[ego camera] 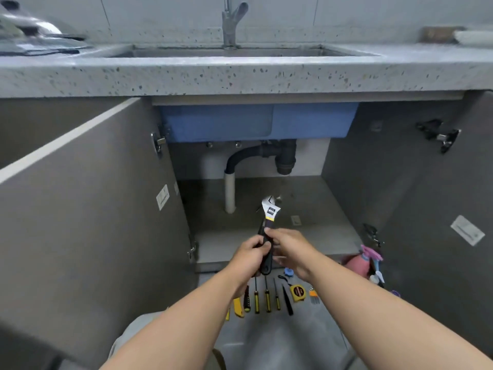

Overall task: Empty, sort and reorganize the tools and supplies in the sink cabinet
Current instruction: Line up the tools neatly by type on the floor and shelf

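Adjustable wrench (270, 213) held upright before the open cabinet (306, 193), likely for a look-over before stowing; left hand (249, 256) clasps its black handle; right hand (289, 248) pinches higher up, steadying; screwdrivers (266, 297) lie rowed outside the cabinet.

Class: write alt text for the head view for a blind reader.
A silver adjustable wrench with a black handle is held before an open grey under-sink cabinet: the left hand grips the handle, the right hand pinches it higher up. Yellow-handled screwdrivers and a yellow tape measure lie on the floor.
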Demonstrator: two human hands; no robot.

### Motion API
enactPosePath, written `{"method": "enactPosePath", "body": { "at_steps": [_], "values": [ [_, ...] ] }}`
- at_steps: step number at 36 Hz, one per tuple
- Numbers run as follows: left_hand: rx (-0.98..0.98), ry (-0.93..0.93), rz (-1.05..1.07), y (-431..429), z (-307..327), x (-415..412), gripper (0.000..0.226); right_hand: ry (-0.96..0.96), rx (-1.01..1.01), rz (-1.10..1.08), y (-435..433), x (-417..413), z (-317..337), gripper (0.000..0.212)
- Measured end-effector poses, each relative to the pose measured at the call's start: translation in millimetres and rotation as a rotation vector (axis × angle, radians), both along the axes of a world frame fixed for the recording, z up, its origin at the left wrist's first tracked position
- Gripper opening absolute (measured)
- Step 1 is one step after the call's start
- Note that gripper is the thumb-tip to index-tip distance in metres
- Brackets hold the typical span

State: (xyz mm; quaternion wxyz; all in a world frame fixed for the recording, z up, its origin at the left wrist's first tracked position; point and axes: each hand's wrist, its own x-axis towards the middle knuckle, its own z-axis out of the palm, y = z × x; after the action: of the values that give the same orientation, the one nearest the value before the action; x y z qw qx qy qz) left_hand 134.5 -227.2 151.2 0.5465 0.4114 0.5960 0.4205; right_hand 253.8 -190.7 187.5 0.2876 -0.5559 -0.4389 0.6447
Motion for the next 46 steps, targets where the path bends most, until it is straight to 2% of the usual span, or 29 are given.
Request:
{"method": "enactPosePath", "body": {
  "at_steps": [2, 7, 11, 13, 16, 21, 25, 35, 42, 46],
  "values": [
    [0.025, 0.074, 0.021, -3.3, 0.6, -1.5, 0.020, 0.002, 0.026, 0.016, -4.3, -0.9, -3.7, 0.009],
    [0.026, 0.165, 0.043, -7.0, -4.7, 0.0, 0.020, 0.069, -0.010, -0.007, -9.1, 2.9, -11.8, 0.016],
    [0.029, 0.234, 0.081, -3.8, -15.0, -4.1, 0.015, -0.015, 0.018, -0.012, -3.5, 9.6, -20.4, 0.019],
    [0.020, 0.280, 0.101, 1.0, -22.0, -11.4, 0.021, -0.057, 0.012, -0.012, 4.1, 14.8, -26.9, 0.023],
    [-0.067, 0.372, 0.163, 17.4, -35.8, -26.3, 0.024, -0.093, -0.044, 0.015, 19.9, 21.9, -43.0, 0.021],
    [-0.211, 0.385, 0.280, 51.5, -84.1, -58.3, 0.029, -0.033, -0.235, 0.084, 56.7, 18.7, -80.6, 0.008],
    [-0.280, 0.410, 0.359, 72.8, -124.1, -80.6, 0.032, -0.052, -0.324, 0.184, 84.1, 4.3, -112.2, 0.013],
    [-0.295, 0.647, 0.399, 146.5, -210.3, -128.4, 0.032, -0.140, -0.195, 0.257, 141.4, -36.2, -192.6, 0.014],
    [-0.276, 0.706, 0.418, 176.5, -255.1, -153.1, 0.020, -0.011, -0.201, 0.281, 162.7, -47.8, -228.0, 0.020],
    [-0.294, 0.754, 0.410, 193.4, -268.0, -163.7, 0.028, 0.027, -0.195, 0.318, 167.4, -52.8, -243.4, 0.022]
  ]
}}
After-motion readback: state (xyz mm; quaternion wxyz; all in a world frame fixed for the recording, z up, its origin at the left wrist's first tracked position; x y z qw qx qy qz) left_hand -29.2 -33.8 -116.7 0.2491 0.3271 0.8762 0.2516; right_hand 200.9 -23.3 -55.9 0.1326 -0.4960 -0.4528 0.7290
